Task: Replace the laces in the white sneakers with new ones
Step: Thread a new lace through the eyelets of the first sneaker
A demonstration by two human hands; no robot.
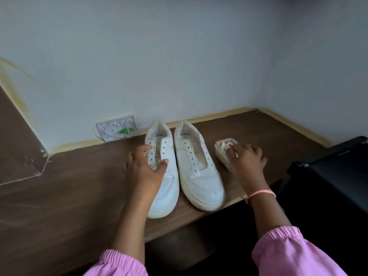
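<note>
Two white sneakers stand side by side on a brown wooden surface, toes toward me, both with bare eyelets and no laces. My left hand lies over the left sneaker, fingers spread across its eyelet rows and thumb on the tongue. The right sneaker is untouched. To its right sits a small clear plastic container holding bundled white laces. My right hand is on that container, its fingertips pinching the laces at the top.
A white wall socket plate with a green mark sits low on the wall behind the left sneaker. A dark object stands at the right. The surface's front edge drops off just below the sneakers' toes.
</note>
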